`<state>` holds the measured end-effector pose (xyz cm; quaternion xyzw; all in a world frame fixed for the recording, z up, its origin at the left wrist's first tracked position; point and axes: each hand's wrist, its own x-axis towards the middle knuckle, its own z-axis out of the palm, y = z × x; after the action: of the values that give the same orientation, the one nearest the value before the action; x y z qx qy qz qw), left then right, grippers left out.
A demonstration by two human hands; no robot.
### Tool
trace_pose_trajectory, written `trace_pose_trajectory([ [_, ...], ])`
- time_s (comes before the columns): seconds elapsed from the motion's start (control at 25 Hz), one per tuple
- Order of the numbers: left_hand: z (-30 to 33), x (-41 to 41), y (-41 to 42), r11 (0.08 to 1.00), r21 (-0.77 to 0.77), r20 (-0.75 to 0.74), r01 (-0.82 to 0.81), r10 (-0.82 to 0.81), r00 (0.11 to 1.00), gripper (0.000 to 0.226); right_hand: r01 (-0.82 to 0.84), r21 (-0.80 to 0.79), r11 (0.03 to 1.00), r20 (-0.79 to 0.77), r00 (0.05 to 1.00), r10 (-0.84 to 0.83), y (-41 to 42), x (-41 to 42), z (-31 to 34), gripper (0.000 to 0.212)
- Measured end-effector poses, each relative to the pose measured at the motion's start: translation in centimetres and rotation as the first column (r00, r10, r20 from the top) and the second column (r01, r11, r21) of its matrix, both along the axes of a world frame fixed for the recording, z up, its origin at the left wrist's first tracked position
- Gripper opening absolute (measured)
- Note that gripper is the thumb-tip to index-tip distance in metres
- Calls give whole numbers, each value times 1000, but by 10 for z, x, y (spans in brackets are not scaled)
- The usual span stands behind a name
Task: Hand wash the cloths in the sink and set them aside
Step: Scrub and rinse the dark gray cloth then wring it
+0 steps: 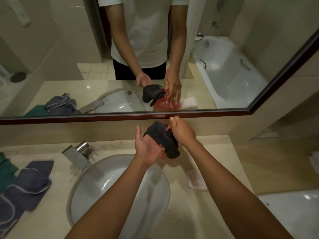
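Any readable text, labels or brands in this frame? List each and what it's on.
None readable.
Translucent red plastic bottle under the black cloth: no label visible.
Chrome square faucet: no brand mark visible.
White papers at the right edge: too blurred to tell if printed.
Grey-blue cloths with pale trim: no tags visible.

No legible text, label or number anywhere in view.
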<state>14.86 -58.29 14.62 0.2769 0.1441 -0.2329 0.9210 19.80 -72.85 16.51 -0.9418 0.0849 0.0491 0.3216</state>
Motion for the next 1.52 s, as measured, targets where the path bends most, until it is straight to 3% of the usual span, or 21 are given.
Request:
trace_pose_trajectory([
  [0.24,-2,-1,-2,999,-29,-10,-18,18,1000,95,-10,-130,991,32,999,15,1,-3,-1,47],
  [0.44,0,-4,-4,1000,-1,-20,-30,30,999,89,9,-141,990,87,996,3,4,-7,-3,46],
  [0.64,5,-13,-2,992,113,-59,-47,54,997,78,52,84,995,-29,998,-50,1,-10,9,48],
  [0.84,9,-37,19,973,231,-64,-20,36,997,73,117,156,981,294,942,-160,18,-55,19,49],
  [0.92,12,-47,34,965,261,-55,-24,39,998,73,68,254,965,335,929,-154,34,-80,18,45],
  [1.04,21,-62,58,942,334,-18,-29,37,999,75,104,552,827,136,968,-212,71,-109,20,45],
  [1.16,34,-76,82,936,351,-9,-10,14,1000,78,313,781,540,-271,950,-158,109,-130,22,51],
  [1.28,46,-87,105,937,350,-20,10,-3,1000,78,492,842,220,-516,854,64,144,-149,26,64],
  [1.36,52,-94,123,922,387,-44,17,0,999,70,547,831,100,-554,831,51,168,-154,29,55],
  [1.4,54,-97,135,899,439,-44,14,6,999,63,536,832,141,-539,842,-16,176,-153,28,48],
  [1.52,53,-106,172,779,627,18,14,-33,999,43,395,795,460,-325,918,-226,189,-147,30,30],
])
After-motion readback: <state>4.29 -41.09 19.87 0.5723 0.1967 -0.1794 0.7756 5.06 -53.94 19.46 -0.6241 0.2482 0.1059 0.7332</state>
